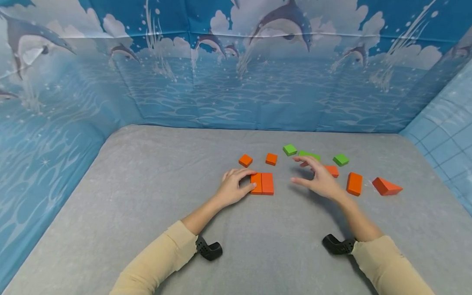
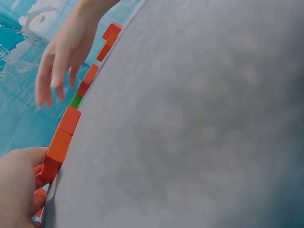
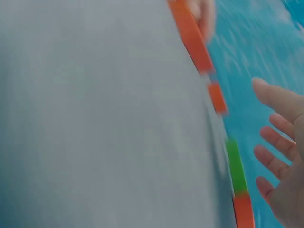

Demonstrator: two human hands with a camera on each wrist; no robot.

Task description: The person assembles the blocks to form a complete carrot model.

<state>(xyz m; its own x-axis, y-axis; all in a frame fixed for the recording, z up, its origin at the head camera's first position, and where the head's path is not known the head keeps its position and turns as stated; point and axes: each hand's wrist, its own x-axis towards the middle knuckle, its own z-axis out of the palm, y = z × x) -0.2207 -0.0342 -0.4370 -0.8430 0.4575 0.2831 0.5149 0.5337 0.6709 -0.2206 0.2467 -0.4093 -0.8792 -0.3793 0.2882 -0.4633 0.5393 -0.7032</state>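
Note:
Two orange rectangular blocks lie side by side mid-table in the head view. My left hand (image 1: 231, 187) grips the left orange block (image 1: 258, 179), thumb at its near side and fingers at its far end. The right orange block (image 1: 267, 184) sits flush against it. In the left wrist view the pair (image 2: 58, 146) shows edge-on beside my thumb. My right hand (image 1: 320, 178) hovers to the right of the pair, thumb and fingers spread apart, holding nothing. Its spread fingers (image 3: 275, 137) also show in the right wrist view. Below it, an orange block (image 1: 332, 171) is partly hidden.
Two small orange blocks, one (image 1: 245, 160) left and one (image 1: 271, 159) right, lie beyond the pair. Green pieces (image 1: 289, 150) (image 1: 341, 160) lie farther back. At right are an orange rectangular block (image 1: 354, 184) and an orange triangular block (image 1: 387, 187). A dolphin-print curtain (image 1: 222, 99) borders the grey table.

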